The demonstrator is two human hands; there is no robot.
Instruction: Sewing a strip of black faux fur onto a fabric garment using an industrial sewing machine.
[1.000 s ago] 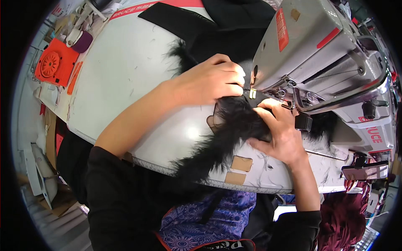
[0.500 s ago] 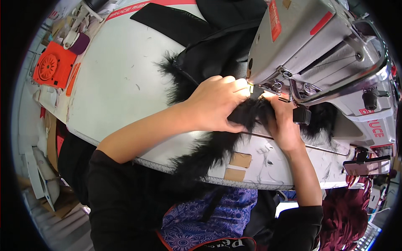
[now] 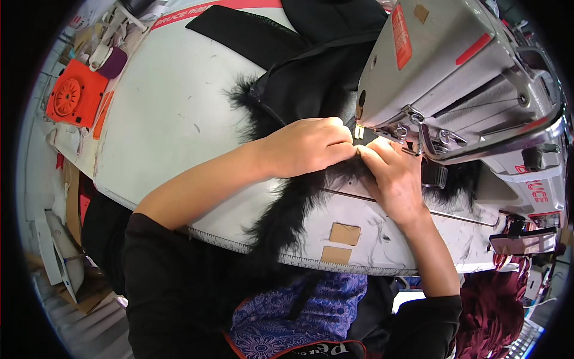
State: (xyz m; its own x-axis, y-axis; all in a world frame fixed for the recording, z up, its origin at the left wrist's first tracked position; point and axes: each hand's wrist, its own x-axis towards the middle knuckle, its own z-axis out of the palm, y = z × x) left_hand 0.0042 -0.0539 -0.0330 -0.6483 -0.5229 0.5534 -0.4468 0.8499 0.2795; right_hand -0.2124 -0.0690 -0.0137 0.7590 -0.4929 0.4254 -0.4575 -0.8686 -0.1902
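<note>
Just in front of the needle area of a grey sewing machine (image 3: 427, 66), my two hands come together, fingertips almost touching. My left hand (image 3: 311, 145) is closed, thumb and forefinger pinching the edge of a fluffy black fur trim (image 3: 278, 221). Pinching that trim from the other side, my right hand (image 3: 391, 176) is bent under the machine head. The trim hangs from between the hands over the table's front edge. Smooth black fabric (image 3: 317, 75) spreads behind my left hand, with fur along its left edge. My fingers hide the exact spot gripped.
A white table (image 3: 167, 119) has a measuring tape (image 3: 221, 239) along its front edge. Two tan patches (image 3: 345, 234) are on it. A flat black piece (image 3: 245, 36) lies at the back. An orange device (image 3: 78, 93) sits far left, a phone (image 3: 526, 242) at right, dark red fabric (image 3: 490, 305) below.
My hands have drawn together, and the left now pinches beside the right fingertips rather than spreading over the cloth. The hanging trim has narrowed and shifted. The machine appears slightly lower and farther right.
</note>
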